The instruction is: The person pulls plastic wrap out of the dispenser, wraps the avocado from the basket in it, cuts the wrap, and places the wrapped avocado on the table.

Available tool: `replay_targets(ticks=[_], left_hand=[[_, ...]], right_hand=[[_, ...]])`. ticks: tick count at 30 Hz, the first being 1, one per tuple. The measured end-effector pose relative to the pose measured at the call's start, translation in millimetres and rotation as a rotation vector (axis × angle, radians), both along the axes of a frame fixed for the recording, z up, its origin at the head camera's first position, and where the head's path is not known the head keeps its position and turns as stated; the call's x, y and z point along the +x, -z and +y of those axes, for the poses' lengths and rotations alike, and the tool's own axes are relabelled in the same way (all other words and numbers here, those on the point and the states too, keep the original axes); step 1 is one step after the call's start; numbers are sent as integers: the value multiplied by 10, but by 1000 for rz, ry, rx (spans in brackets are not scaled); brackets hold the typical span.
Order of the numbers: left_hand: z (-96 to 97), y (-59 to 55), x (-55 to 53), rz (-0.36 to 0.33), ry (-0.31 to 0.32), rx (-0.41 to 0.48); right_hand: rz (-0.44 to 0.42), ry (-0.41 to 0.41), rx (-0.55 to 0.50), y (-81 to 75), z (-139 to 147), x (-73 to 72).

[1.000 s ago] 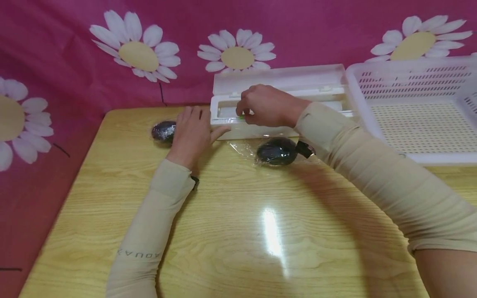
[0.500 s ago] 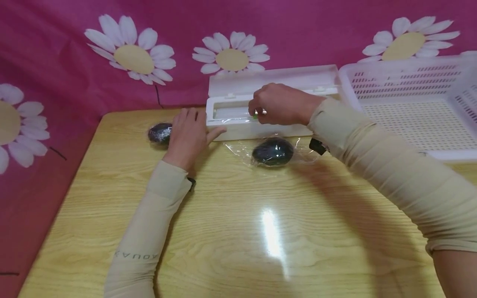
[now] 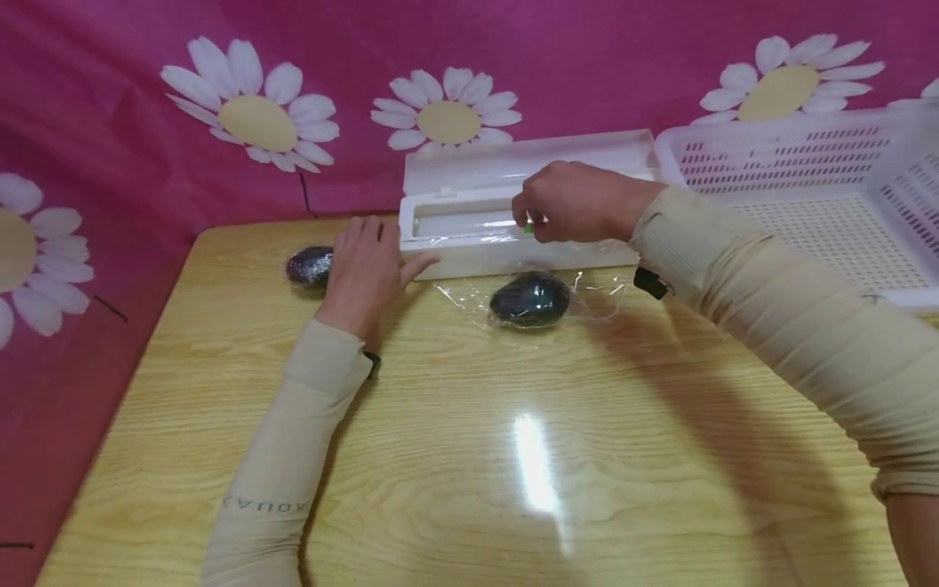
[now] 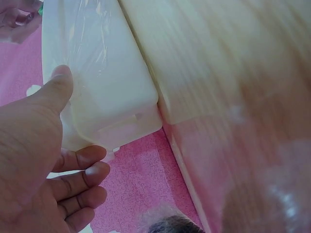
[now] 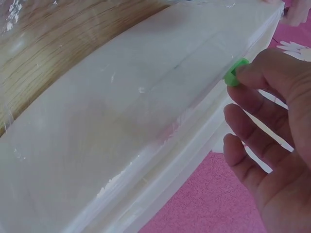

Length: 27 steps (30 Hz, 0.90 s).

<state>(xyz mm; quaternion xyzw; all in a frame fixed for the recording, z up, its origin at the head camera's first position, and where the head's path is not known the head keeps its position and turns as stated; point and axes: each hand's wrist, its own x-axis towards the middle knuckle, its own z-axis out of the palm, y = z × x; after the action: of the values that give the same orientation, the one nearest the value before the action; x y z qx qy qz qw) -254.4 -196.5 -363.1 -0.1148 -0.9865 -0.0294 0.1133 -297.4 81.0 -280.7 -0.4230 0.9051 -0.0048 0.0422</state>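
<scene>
A long white cling film dispenser [image 3: 469, 259] lies along the table's back edge, its lid raised and clear film over its front. My left hand [image 3: 364, 273] rests at its left end, with the thumb [image 4: 60, 80] touching the front edge and the fingers loosely bent by the end. My right hand [image 3: 579, 202] pinches a small green slider cutter [image 5: 235, 73] between thumb and forefinger, on the dispenser's front rim. A dark oval fruit or vegetable, perhaps an eggplant or avocado [image 3: 530, 300], lies on film before the dispenser. Another film-wrapped one [image 3: 308, 267] lies beside my left hand, partly hidden.
A white plastic basket [image 3: 792, 196] with slotted walls stands right of the dispenser. The wooden table [image 3: 440, 456] reaches toward me, and a pink cloth with daisies [image 3: 587, 73] hangs behind it.
My right hand has slid the green cutter rightward along the dispenser's rim, from near its left end to about the middle. My left hand has stayed at the left end.
</scene>
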Motion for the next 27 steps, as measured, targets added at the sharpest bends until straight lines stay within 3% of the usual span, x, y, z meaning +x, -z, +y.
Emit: replay_targets(ticks=[11, 27], left_hand=[[21, -9, -4, 17, 16, 1], [-8, 6, 9, 43, 17, -25]], right_hand=[[-1, 8, 33, -13, 167, 27], [-28, 108, 165, -142, 474, 52]])
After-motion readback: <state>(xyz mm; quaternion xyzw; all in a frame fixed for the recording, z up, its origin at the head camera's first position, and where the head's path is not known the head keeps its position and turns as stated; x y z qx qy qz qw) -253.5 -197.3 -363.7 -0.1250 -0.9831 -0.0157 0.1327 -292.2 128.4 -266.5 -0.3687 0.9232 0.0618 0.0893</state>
